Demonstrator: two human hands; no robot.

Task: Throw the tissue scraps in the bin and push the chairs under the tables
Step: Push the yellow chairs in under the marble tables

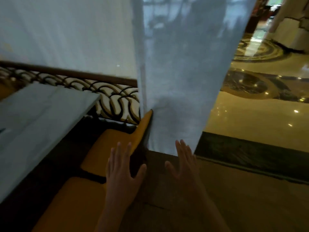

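A sheer curtain [175,81] hangs over the middle of the view, with a cloth-covered table [41,114] at the left. Tucked close beside the table is an orange chair [107,148], its backrest edge [142,129] rising against the curtain. The chair is judged stiff, fairly heavy and likely to scrape, so it is best pushed at the backrest top. The left hand [123,166] is held flat with fingers spread over the backrest; the right hand [182,159] is likewise spread, gripping nothing. No tissue is seen.
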